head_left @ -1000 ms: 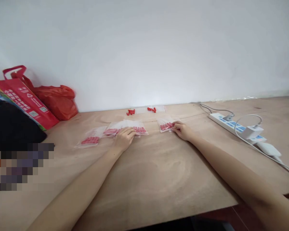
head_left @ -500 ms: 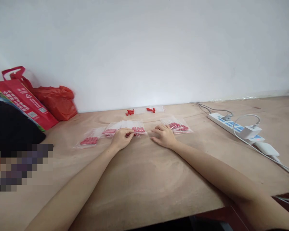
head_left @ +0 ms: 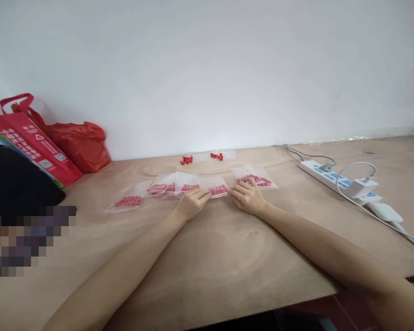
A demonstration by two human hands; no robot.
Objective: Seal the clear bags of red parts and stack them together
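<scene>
On a broad plywood surface [head_left: 207,257], beside a red carrier bag [head_left: 37,142] and a white power strip [head_left: 338,180], a row of small clear bags of red parts [head_left: 179,186] lies mid-surface. The left hand [head_left: 192,203] pinches one bag's [head_left: 218,188] near edge; the right hand [head_left: 248,196], fingers loosely curled, rests touching it.

The plywood table [head_left: 210,257] carries a row of clear bags of red parts [head_left: 189,186] at centre, loose red parts [head_left: 186,160] at the far edge, a power strip [head_left: 334,180] (right) and red bags [head_left: 79,145] (far left).
</scene>
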